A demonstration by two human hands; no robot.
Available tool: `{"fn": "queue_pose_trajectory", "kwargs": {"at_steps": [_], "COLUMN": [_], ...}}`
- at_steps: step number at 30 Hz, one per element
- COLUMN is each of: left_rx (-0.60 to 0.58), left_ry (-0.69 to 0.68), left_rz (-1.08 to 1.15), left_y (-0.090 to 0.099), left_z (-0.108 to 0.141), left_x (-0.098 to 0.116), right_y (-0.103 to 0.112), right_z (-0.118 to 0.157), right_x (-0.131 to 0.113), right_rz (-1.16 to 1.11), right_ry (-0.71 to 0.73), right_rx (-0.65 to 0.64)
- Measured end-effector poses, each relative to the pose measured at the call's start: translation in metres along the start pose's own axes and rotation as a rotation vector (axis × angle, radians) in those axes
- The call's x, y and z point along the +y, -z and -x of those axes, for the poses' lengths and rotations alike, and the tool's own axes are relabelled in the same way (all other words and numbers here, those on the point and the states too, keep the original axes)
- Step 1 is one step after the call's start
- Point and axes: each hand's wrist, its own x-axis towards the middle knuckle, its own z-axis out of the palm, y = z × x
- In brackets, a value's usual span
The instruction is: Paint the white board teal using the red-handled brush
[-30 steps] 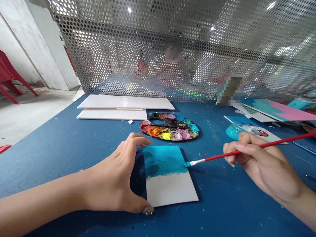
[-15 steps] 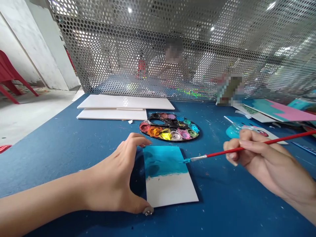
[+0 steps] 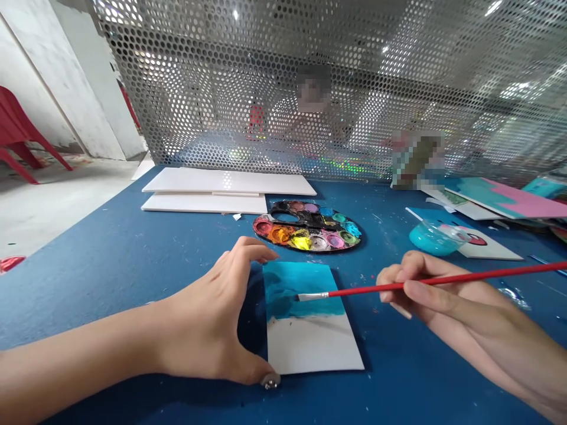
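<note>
Teal-painted white card (image 3: 310,313) lies near the blue desk's (image 3: 110,307) front edge, below the paint palette (image 3: 307,232) on my feed; left hand (image 3: 204,319) brackets the card's left edge, fingers (image 3: 252,251) curled by its top corner, thumb (image 3: 252,369) at its bottom corner; right hand (image 3: 443,295) pinches a red paintbrush (image 3: 443,278), bristles (image 3: 310,297) touching the teal paint.

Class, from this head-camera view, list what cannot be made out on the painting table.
Head view:
Bristle tip of the paintbrush: lost against the blue paint.
Upright object: pixelated, so unidentifiable.
Painted board: cut off by the right edge.
Person beyond the perforated metal screen: broken up by the holes.
</note>
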Motion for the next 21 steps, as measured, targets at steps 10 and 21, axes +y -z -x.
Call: {"fn": "queue_pose_trajectory", "kwargs": {"at_steps": [10,21], "left_rx": [0.003,-0.014], "left_ry": [-0.008,0.001], "left_rz": [0.025,0.044], "left_y": [0.0,0.0], "left_z": [-0.005,-0.005], "left_x": [0.005,0.005], "right_y": [-0.02,-0.014], "right_z": [0.001,0.0], "right_x": [0.002,0.002], "right_rz": [0.07,0.109], "right_ry": [0.044,0.096], "right_rx": [-0.022,-0.035]}}
